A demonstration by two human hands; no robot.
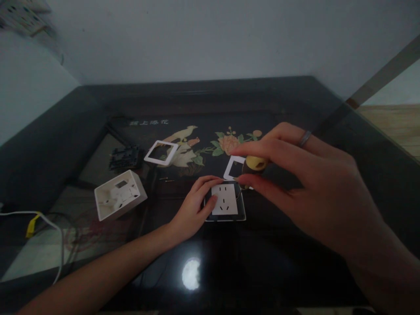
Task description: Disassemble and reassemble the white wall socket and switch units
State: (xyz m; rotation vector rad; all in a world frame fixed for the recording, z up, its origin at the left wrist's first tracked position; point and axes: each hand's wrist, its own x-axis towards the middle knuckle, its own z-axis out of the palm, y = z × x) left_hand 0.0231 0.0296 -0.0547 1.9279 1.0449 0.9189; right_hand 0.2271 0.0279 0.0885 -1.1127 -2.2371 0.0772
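A wall socket (224,199) with a white face and a dark surround lies on the dark glossy table. My left hand (198,201) grips it at its left side, fingers over the far edge and thumb on the face. Above its far right corner, my right hand (305,183) has thumb and forefinger around what looks like a screwdriver (256,163), seen from its yellow handle end. Its tip is hard to make out. Just behind the socket lies a white square frame (229,169), partly hidden by the right hand and the yellow handle.
Another white frame (150,156) lies left of centre, with small screws (166,180) nearby. Farther left are an open white mounting box (141,189) and a black slotted part (124,157). A white cable (58,232) with a yellow tag (32,225) runs along the left. A wall rises behind.
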